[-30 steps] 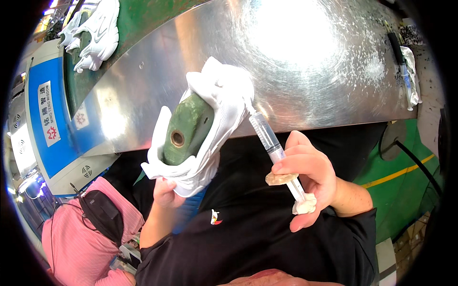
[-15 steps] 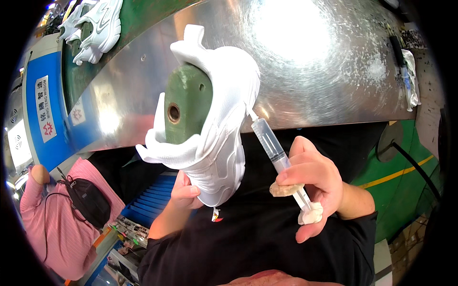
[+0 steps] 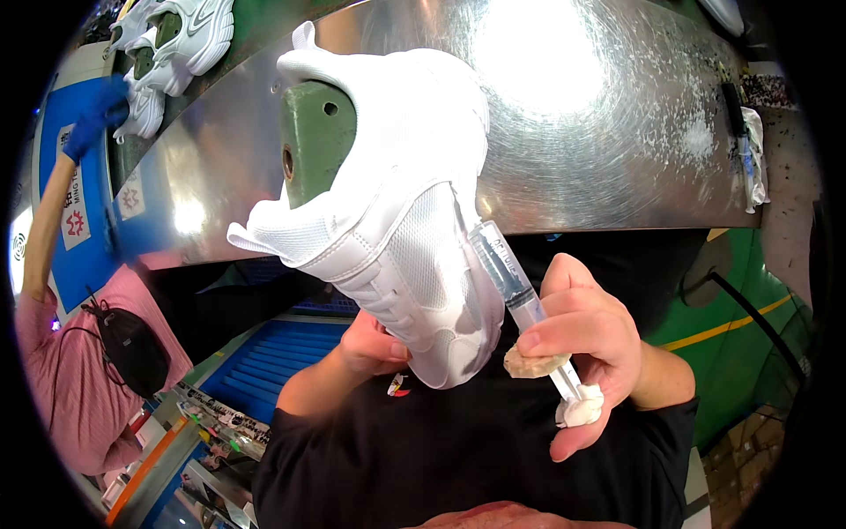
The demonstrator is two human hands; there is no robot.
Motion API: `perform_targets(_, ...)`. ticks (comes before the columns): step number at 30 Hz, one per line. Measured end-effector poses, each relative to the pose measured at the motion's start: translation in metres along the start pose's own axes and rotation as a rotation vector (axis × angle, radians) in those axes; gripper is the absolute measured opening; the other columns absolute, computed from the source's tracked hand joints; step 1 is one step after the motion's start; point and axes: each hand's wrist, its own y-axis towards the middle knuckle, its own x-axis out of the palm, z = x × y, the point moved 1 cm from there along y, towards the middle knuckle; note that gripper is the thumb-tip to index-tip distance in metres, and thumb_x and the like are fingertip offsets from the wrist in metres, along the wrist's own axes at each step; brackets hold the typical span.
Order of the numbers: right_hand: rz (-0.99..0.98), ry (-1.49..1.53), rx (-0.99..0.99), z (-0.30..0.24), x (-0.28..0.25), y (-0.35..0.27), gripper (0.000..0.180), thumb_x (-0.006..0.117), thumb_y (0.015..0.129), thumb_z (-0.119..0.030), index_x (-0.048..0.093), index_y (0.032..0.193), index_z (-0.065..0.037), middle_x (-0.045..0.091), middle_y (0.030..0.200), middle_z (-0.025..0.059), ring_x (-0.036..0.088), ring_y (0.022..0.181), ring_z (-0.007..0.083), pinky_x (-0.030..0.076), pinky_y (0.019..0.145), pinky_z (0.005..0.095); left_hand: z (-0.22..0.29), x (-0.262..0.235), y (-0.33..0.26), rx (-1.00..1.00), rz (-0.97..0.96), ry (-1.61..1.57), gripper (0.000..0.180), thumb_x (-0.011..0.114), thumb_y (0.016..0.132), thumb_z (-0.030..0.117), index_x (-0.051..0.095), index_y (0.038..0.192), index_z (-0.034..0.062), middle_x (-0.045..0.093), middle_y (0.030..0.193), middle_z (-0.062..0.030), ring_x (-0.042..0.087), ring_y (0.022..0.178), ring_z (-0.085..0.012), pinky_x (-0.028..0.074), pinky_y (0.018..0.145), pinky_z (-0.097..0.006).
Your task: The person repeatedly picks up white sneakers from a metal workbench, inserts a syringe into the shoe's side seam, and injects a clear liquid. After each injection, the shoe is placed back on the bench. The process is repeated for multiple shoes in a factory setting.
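A white sneaker (image 3: 414, 238) is tilted in front of me over the table's near edge, a green shoe last (image 3: 319, 145) filling its opening. My left hand (image 3: 374, 344) grips it near the toe, with the fingers partly hidden behind the shoe. My right hand (image 3: 586, 339) is closed around a clear plastic syringe (image 3: 504, 269) holding clear liquid. The syringe's tip meets the side of the sneaker along the sole edge; its very end is hard to make out. Beige wrapping covers the syringe's flange, and a white wad caps the plunger's end.
A shiny metal table (image 3: 608, 176) spans the far side. Several white sneakers (image 3: 189, 40) stand at the upper left, near a co-worker's blue-gloved hand (image 3: 95, 115). That person wears a pink striped top (image 3: 66, 388) and a black bag (image 3: 132, 348). A black-handled tool (image 3: 733, 110) lies right.
My left hand has turned the sneaker, bringing its side panel into view, and moved slightly right. The syringe now lies closer along the sole. A co-worker's gloved arm has reached in at left.
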Motion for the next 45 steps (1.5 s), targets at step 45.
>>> perform_targets(45,-0.093,-0.263,0.415,-0.141,-0.025,-0.036,0.066,0.076,0.063,-0.058,0.067,0.1,-0.004,0.061,0.078,0.0027,0.035,0.057,0.0144,0.025,0.056,0.0279,-0.013,0.055,0.082,-0.041,-0.434,-0.089,0.04,0.056,0.085,-0.002,0.049,0.125,-0.0028,0.057,0.121,-0.0166,0.055,0.113,-0.0293,0.044,0.099,-0.04)
